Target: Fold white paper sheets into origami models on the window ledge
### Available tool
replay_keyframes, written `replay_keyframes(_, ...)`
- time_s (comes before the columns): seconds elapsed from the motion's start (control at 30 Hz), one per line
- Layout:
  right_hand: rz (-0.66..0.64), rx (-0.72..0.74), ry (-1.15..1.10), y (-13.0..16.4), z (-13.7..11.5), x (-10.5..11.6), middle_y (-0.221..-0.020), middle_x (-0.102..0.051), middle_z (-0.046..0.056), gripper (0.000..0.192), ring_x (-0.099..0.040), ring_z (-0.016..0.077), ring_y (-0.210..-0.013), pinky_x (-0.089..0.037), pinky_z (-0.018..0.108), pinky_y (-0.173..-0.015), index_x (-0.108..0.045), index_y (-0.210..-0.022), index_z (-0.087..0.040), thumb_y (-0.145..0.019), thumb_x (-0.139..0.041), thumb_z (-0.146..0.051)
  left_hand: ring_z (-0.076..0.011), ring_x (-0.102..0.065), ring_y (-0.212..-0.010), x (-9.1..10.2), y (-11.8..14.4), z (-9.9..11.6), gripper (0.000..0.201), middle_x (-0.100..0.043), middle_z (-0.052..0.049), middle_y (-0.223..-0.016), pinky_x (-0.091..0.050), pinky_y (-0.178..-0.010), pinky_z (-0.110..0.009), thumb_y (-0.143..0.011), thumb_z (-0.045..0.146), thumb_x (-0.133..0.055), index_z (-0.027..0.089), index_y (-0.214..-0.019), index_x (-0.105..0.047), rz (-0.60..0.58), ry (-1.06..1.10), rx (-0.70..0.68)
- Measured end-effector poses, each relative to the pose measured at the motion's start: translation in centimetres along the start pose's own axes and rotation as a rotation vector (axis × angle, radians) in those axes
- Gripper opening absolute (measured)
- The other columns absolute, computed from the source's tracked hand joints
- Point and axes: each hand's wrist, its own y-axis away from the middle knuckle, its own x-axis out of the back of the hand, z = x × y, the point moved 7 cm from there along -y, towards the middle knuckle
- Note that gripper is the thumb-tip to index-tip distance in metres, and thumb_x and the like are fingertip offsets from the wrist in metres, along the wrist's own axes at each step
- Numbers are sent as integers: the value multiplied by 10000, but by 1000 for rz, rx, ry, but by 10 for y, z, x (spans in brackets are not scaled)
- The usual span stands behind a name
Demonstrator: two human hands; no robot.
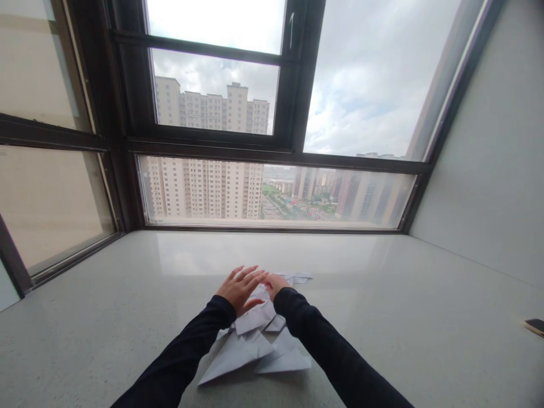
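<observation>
Both arms in black sleeves stretched forward over a pale, glossy stone ledge (382, 294) below a wide dark-framed window (276, 192). Left hand (241, 288) laid flat, fingers apart and extended, palm down on the far part of a folded white paper (250, 354); nothing clamped, only pressed on. Right hand (275, 283) just beside it and touching it, also down on the paper, with its fingers partly hidden behind the left fingertips, so cannot tell whether curled or spread. Paper lying near the middle of the ledge, between and under the two forearms, several pointed flaps fanned out toward the near side, a squarer folded layer under the wrists, and smaller white corners (300, 277) poking out on the far side of the hands. Judged from the flat palm and the stacked layers: a fold being pressed down and smoothed against the ledge, creasing well under way rather than just begun. Any further crease likely to call for steady downward pressure from one hand while the other runs along the edge, with care against slipping on so smooth a surface and against shifting the loose flaps underneath. Far to the right, at the edge of view, a small dark flat object (535, 326), perhaps a phone, well apart from the paper. Plain grey wall (488, 170) on the right.
</observation>
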Motion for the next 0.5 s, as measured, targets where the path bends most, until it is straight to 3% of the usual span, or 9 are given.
replay_keyframes(0.07, -120, 116, 116, 5, -23, -5, -900, -616, 98, 223, -549, 174, -852, -395, 289, -822, -614, -910, -82, -737, -518, -185, -226, -289, -1207, -7, 6, -22, 375, -418, -54, -1285, -250, -958, -394, -751, 212, -493, 221, -1125, -466, -53, -32, 160)
replay_keyframes(0.1, -195, 200, 124, 12, -40, -12, -963, -605, 100, 295, -524, 191, -923, -358, 315, -868, -588, -986, -111, -698, -566, -171, -220, -312, -1193, -10, 5, -25, 339, -431, -61, -1274, -262, -950, -391, -753, 143, -464, 209, -1083, -500, -58, -35, 178)
replay_keyframes(0.17, -420, 494, 179, 40, -84, -38, -1103, -547, 56, 478, -443, 195, -1055, -263, 366, -948, -459, -1154, -226, -694, -589, -208, -205, -340, -1174, -13, -3, -23, 315, -449, -72, -1257, -280, -938, -378, -768, 90, -405, 190, -1039, -529, -63, -32, 184)
replay_keyframes(0.23, -648, 808, 226, 80, -121, -65, -1121, -529, -10, 468, -415, 169, -1080, -180, 388, -985, -378, -1190, -331, -752, -532, -272, -204, -319, -1187, -13, -17, -14, 293, -437, -70, -1266, -255, -959, -373, -759, 72, -400, 175, -984, -557, -74, -21, 155)
replay_keyframes(0.27, -703, 907, 240, 94, -133, -75, -1105, -533, -22, 448, -429, 160, -1058, -162, 391, -991, -359, -1193, -348, -773, -505, -288, -202, -308, -1194, -12, -23, -10, 291, -431, -69, -1270, -243, -967, -369, -753, 71, -408, 171, -983, -556, -82, -12, 140)
replay_keyframes(0.37, -667, 1001, 353, 98, -140, -87, -1001, -568, 8, 344, -475, 163, -941, -184, 389, -980, -411, -1151, -281, -808, -437, -300, -187, -290, -1203, -10, -34, -4, 308, -432, -58, -1267, -226, -978, -353, -753, 64, -419, 180, -1012, -541, -115, 24, 118)
replay_keyframes(0.5, -544, 888, 523, 57, -102, -76, -1062, -544, 35, 322, -419, 186, -1030, -139, 433, -986, -444, -1121, -297, -813, -416, -209, -201, -380, -1132, -17, -27, -12, 256, -483, -54, -1211, -281, -938, -400, -809, 124, -418, 194, -1026, -534, -162, 71, 210)
